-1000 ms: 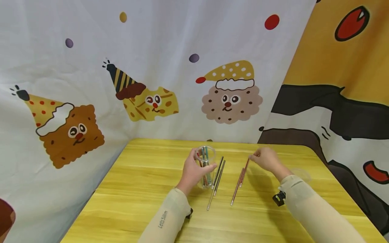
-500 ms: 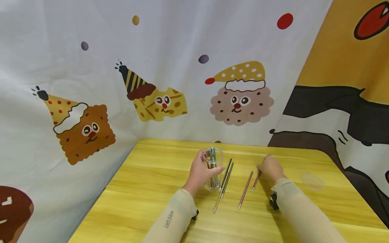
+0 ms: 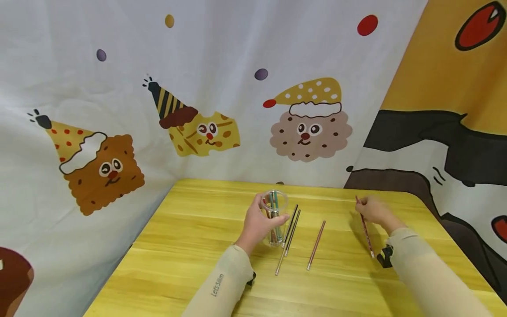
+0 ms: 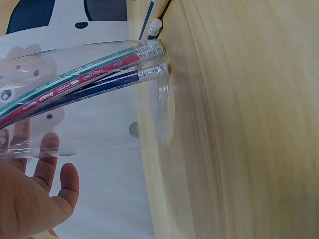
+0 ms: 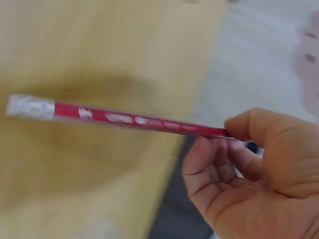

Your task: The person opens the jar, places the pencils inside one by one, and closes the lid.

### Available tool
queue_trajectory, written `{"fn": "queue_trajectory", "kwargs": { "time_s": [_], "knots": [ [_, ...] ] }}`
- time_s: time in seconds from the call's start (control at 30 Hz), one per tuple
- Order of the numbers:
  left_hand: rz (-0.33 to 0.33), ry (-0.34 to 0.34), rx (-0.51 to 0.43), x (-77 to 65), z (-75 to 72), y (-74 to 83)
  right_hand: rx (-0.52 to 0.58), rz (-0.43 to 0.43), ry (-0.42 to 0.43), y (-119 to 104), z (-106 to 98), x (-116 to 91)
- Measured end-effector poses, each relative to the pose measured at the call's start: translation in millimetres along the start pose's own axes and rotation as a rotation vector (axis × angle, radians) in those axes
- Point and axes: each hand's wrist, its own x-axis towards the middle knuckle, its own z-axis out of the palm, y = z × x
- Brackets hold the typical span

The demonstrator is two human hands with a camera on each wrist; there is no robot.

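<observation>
Left hand (image 3: 260, 224) curls round your clear pencil cup (image 4: 99, 124), presumably to steady it upright; your right hand (image 3: 375, 211) pinches a red pencil (image 5: 139, 119) near one end, probably leaving its length free. Between your hands, loose pencils (image 3: 316, 245) lie across the tabletop (image 3: 190, 229).

Sleeve (image 3: 223, 281): "LetsSlim"; red pencil (image 4: 75, 83): "WRITING", apparently "deli".

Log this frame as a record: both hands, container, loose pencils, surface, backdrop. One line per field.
left hand: left hand grips the clear cup
right hand: right hand pinches a red pencil
container: clear cup with several pencils inside
loose pencils: reddish pencil between the hands; dark pencils and tan pencil near the cup
surface: yellow wood-grain table
backdrop: cartoon-printed cloth
</observation>
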Motion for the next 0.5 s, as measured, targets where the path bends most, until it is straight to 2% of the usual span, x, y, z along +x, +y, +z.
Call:
{"fn": "queue_trajectory", "kwargs": {
  "time_s": [0.13, 0.2, 0.27, 0.37, 0.5],
  "knots": [
    [-0.003, 0.012, -0.011, 0.5, 1.1, -0.6, 0.052, -0.067, 0.193, -49.3, -36.0, -6.6],
    [0.0, 0.01, -0.006, 0.7, 2.1, 0.1, 0.08, -0.148, 0.299, -80.1, -48.6, -13.2],
    [0.0, 0.007, -0.003, 0.2, 1.3, 1.2, 0.165, -0.249, 0.388, -115.2, -56.2, -21.2],
    [-0.001, 0.004, 0.001, 0.1, 1.1, 2.9, 0.319, -0.395, 0.507, -167.4, -60.9, -34.9],
    [0.0, 0.004, 0.009, -0.1, 0.7, 2.2, 0.519, -0.558, 0.557, -219.9, -49.4, -45.7]
  ]
}}
